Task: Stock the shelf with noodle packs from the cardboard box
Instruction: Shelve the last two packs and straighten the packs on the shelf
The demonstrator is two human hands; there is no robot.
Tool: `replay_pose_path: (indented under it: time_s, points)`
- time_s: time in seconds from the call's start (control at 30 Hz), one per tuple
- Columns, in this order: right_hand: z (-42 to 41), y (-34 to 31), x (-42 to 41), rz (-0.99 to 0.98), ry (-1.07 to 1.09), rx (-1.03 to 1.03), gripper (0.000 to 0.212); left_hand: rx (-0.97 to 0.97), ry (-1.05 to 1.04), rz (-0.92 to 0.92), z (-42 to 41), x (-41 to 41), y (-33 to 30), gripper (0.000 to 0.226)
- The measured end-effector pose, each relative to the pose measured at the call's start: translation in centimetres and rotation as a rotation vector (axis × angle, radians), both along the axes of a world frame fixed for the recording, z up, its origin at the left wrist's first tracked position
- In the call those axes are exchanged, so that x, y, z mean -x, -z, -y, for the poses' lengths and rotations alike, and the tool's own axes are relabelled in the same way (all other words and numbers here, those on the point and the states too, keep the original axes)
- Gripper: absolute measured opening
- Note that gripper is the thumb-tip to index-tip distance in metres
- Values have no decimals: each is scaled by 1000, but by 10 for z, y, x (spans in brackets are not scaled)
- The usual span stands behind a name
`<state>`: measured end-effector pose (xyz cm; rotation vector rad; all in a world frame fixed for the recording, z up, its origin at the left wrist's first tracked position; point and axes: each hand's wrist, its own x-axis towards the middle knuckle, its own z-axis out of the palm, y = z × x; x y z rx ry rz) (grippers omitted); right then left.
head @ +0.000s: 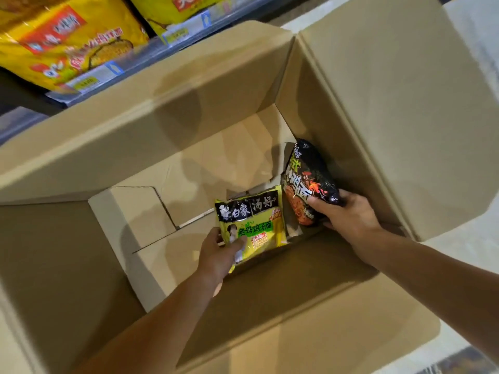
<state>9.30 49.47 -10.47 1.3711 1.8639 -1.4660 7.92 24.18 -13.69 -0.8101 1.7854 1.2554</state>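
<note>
I look down into an open cardboard box (167, 122) with its flaps spread wide. Low inside it, my left hand (220, 253) grips the lower left corner of a yellow-green noodle pack (256, 220), thumb on its front. Beside it on the right, my right hand (351, 214) holds a black noodle pack (305, 179) with red flame art by its lower end, tilted against the box's right wall. Both forearms reach down past the near rim. The shelf (113, 74) runs along the top left.
Large yellow noodle bags (62, 41) lie on the shelf behind price-tag strips (186, 31). The box's right flap (405, 90) stands up and hides the floor there. Pale floor (475, 28) shows at the right edge.
</note>
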Motion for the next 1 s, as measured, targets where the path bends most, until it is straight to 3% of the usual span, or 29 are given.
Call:
replay_pose_path:
  time_s: [0.17, 0.4, 0.6, 0.83, 0.9, 1.0]
  points:
    - [14, -43, 6, -128, -91, -44, 34, 34, 124, -88, 38, 30, -54, 27]
    - [43, -174, 17, -208, -211, -82, 23, 67, 224, -283, 113, 71, -193, 22]
    - [81, -355, 30, -258, -227, -44, 26, -36, 192, -393, 156, 78, -365, 28]
    - [140, -592, 38, -382, -182, -25, 14, -115, 185, -569, 217, 89, -590, 33]
    - [159, -650, 37, -424, -170, -39, 30, -118, 155, -607, 239, 90, -652, 37]
    - [186, -726, 37, -502, -165, -17, 72, -126, 107, -720, 274, 88, -732, 37]
